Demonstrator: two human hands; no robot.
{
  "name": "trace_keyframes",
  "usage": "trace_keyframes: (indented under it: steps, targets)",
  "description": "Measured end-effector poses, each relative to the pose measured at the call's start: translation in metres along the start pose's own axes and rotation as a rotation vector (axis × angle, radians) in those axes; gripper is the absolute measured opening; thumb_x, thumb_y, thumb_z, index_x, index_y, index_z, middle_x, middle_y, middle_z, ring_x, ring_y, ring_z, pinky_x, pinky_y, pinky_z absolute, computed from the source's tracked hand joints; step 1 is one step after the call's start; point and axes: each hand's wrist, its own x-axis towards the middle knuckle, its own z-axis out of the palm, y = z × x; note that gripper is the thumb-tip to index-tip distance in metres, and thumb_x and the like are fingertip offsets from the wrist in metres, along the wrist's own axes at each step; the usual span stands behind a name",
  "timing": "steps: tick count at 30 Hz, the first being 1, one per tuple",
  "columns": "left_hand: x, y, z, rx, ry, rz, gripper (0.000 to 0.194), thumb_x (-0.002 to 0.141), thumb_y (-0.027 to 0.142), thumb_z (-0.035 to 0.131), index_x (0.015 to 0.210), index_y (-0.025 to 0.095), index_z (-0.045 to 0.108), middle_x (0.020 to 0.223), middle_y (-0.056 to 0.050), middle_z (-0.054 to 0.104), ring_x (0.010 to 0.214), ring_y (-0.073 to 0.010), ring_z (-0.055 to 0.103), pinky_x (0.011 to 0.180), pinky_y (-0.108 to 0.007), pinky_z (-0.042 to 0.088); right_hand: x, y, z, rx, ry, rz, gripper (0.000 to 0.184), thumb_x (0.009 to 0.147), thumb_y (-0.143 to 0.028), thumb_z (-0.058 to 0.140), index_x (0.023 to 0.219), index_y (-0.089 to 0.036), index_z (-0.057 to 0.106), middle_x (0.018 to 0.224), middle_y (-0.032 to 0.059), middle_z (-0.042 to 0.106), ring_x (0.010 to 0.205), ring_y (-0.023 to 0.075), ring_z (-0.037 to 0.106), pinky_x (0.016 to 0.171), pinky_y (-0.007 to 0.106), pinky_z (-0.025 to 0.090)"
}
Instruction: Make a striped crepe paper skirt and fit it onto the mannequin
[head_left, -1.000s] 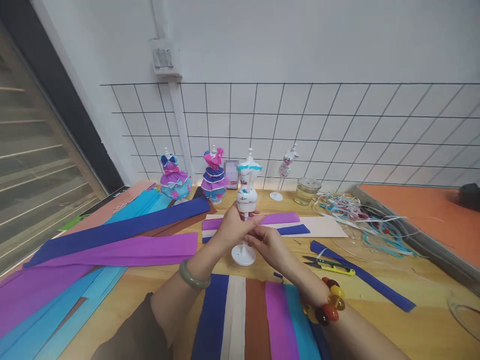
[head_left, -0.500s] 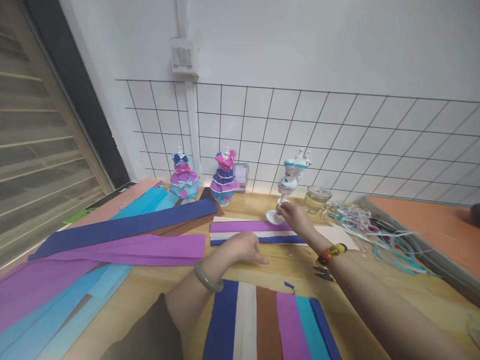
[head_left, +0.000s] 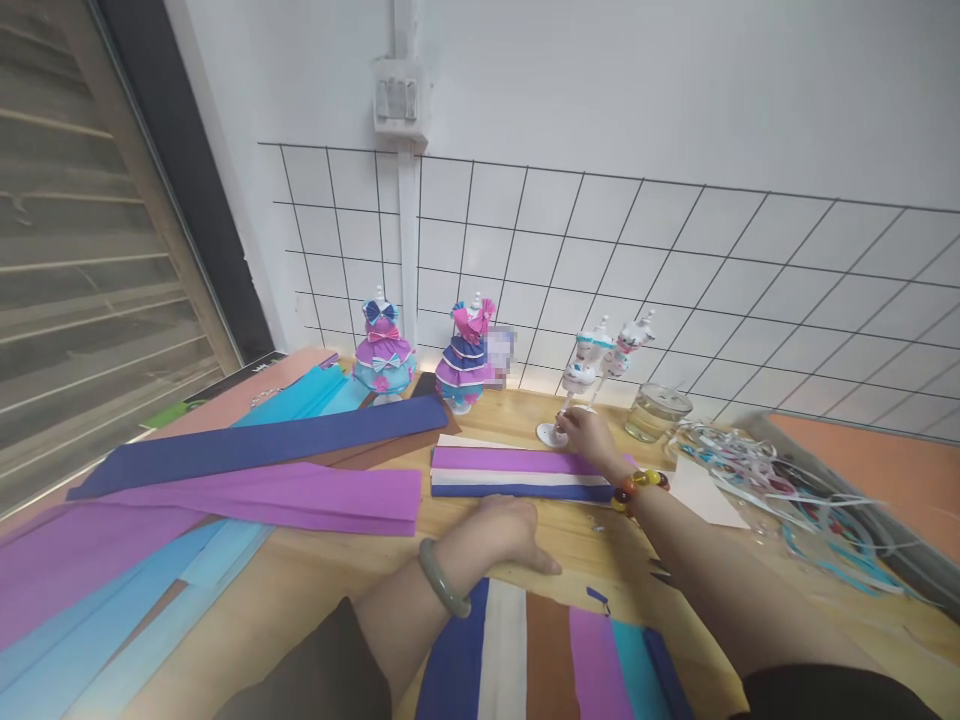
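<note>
My right hand is closed around the stem of a small white dress-form mannequin, low down just above its round base. A turquoise band runs round its chest. Close behind to the right stands a second white mannequin, tilted in view. My left hand holds nothing; its thumb side stretches right, its other fingers are bent and partly hidden. It is just in front of a stack of purple, white and blue paper strips. Nearest me lie strips in several colours, a brown strip among them.
Two mannequins in paper dresses, a bow-trimmed one and a tiered one, stand by the wall grid. Long purple and blue strips spread left. Right are a glass jar, tangled ribbons and a grey-edged orange surface.
The view has shifted. The held mannequin has moved slightly left, away from the second one, which now shows apart from it. My left hand has come nearer to me and the front strips.
</note>
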Motion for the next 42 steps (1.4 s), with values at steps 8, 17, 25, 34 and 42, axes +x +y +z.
trace_keyframes:
  steps: [8,17,25,34,42]
  targets:
    - [0.002,-0.001,-0.003,0.001,-0.028,-0.003,0.065,0.065,0.068,0.053,0.095,0.012,0.064,0.101,-0.017,0.067,0.096,-0.0326,0.061,0.078,-0.037,0.045,-0.006,0.003,0.008,0.071,0.044,0.028,0.032,0.088,-0.032,0.054,0.116,-0.017,0.054,0.115,0.0078,0.057,0.095,0.0197,0.059,0.079,0.041,0.050]
    - [0.011,-0.006,0.005,0.036,-0.012,0.021,0.065,0.064,0.072,0.049,0.089,0.014,0.065,0.092,-0.015,0.068,0.087,-0.0305,0.063,0.071,-0.035,0.046,-0.066,0.007,-0.046,0.079,0.095,0.053,0.041,0.086,-0.046,0.046,0.109,-0.013,0.056,0.082,0.0084,0.065,0.070,0.0205,0.060,0.064,0.035,0.047]
    - [0.010,-0.004,0.004,0.036,-0.010,0.026,0.063,0.065,0.071,0.049,0.090,0.015,0.062,0.092,-0.014,0.067,0.082,-0.0298,0.062,0.065,-0.034,0.045,-0.210,0.010,-0.050,-0.079,-0.233,0.104,0.049,0.076,-0.045,0.054,0.117,-0.019,0.054,0.069,0.0057,0.067,0.061,0.0237,0.064,0.056,0.033,0.044]
    - [0.001,0.007,0.010,0.026,0.127,0.126,0.042,0.076,0.051,0.052,0.094,0.014,0.060,0.093,-0.013,0.066,0.087,-0.0277,0.060,0.072,-0.033,0.043,-0.267,0.030,-0.032,0.078,-0.282,0.128,0.052,0.080,-0.028,0.042,0.131,-0.019,0.043,0.107,0.0092,0.068,0.099,0.0232,0.063,0.081,0.033,0.047]
    - [0.020,0.041,0.040,-0.039,0.135,0.525,0.011,0.080,0.018,0.052,0.082,0.020,0.063,0.086,-0.003,0.065,0.090,-0.0166,0.057,0.080,-0.025,0.039,-0.271,0.025,-0.030,0.169,-0.179,0.133,0.046,0.083,-0.034,0.042,0.125,-0.017,0.049,0.104,0.0100,0.069,0.098,0.0251,0.063,0.082,0.036,0.047]
